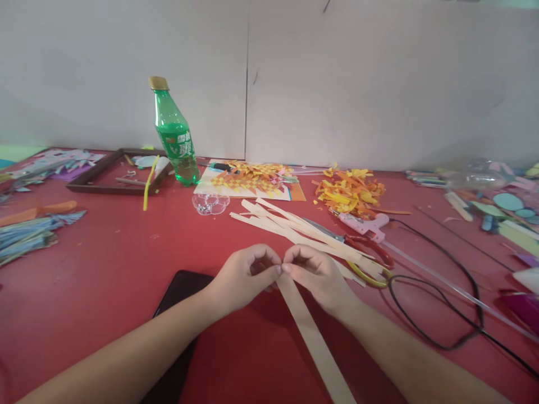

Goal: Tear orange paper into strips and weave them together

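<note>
Both my hands meet at the upper end of a long cream paper strip (pixel 310 331), which runs down toward the bottom edge of the view. My left hand (pixel 248 275) pinches the strip's tip between thumb and fingers. Thumb to thumb beside it, my right hand (pixel 315 275) pinches the same end. Just beyond the hands lies a loose bundle of similar cream strips (pixel 290 227). Scissors with red and yellow handles (pixel 370 249) lie partly under that bundle. A black phone-like slab (pixel 181 289) rests beneath my left forearm, partly hidden.
A green soda bottle (pixel 174 137) stands by a dark wooden frame (pixel 99 188). Orange and yellow paper pieces are heaped (pixel 351 191) near a pink glue gun (pixel 366 224) with a looping black cord (pixel 478 292). A clear flower-shaped dish (pixel 210 203) sits left of the strips.
</note>
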Tool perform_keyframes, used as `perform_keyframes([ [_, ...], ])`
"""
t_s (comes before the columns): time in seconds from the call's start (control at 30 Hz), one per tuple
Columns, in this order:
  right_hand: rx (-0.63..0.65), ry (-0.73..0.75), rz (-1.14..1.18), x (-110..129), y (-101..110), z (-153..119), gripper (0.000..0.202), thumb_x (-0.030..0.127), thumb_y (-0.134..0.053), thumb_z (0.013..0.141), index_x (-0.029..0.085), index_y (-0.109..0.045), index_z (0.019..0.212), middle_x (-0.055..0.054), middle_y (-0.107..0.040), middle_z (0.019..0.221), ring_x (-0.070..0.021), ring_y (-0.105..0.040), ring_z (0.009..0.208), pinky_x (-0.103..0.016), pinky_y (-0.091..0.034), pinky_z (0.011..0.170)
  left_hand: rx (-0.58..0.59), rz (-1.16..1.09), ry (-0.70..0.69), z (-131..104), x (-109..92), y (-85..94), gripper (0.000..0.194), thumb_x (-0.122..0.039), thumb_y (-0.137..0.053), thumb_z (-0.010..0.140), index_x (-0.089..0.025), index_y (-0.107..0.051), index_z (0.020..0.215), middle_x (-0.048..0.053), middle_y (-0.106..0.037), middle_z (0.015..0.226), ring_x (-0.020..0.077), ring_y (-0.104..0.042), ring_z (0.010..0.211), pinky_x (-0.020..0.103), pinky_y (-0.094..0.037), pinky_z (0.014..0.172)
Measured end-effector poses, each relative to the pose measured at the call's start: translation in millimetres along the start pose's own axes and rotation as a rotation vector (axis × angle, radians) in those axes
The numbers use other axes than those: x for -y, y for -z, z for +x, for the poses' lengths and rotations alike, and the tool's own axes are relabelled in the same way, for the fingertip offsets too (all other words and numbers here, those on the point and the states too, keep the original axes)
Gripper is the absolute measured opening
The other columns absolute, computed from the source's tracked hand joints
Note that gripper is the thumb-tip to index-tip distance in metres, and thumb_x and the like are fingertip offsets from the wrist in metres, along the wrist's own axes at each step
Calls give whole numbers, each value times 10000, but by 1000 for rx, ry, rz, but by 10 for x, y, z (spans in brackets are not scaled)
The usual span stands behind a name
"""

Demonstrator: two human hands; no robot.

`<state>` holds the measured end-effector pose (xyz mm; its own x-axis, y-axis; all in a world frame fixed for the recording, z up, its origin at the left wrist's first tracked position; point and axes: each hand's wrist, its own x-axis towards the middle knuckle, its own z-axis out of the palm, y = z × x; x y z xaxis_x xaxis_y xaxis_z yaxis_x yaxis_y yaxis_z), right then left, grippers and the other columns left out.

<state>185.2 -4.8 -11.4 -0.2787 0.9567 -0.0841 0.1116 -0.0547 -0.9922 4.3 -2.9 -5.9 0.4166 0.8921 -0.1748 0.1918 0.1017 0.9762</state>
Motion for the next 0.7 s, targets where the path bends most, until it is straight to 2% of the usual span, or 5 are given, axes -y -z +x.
perform_keyframes([
  [0.27, 8, 15, -25, -6, 15, -7, 125, 278, -615, 760, 177, -573, 701, 26, -485, 634, -112, -410, 582, -254, -326, 552, -6, 21, -33, -19, -3, 16, 172, -346, -607, 847, -178, -602, 811, 9, -628, 741, 139, -610, 659, 269, -500, 657],
  [0.53, 18, 101, -8, 7, 8, -4, 126, 249, -601, 780, 185, -547, 686, 40, -457, 611, -102, -389, 558, -241, -325, 532, -98, 47, -130, -42, -12, -10, 191, -359, -593, 861, -178, -596, 802, 19, -622, 752, 144, -588, 675, 268, -485, 652],
  [0.7, 8, 66, 1, -1, 1, -8, 126, 253, -611, 773, 185, -549, 686, 36, -460, 617, -105, -392, 564, -245, -321, 533, -85, 84, -139, -38, -32, -14, 154, -318, -577, 860, -182, -602, 792, 17, -626, 753, 134, -574, 658, 253, -476, 634],
])
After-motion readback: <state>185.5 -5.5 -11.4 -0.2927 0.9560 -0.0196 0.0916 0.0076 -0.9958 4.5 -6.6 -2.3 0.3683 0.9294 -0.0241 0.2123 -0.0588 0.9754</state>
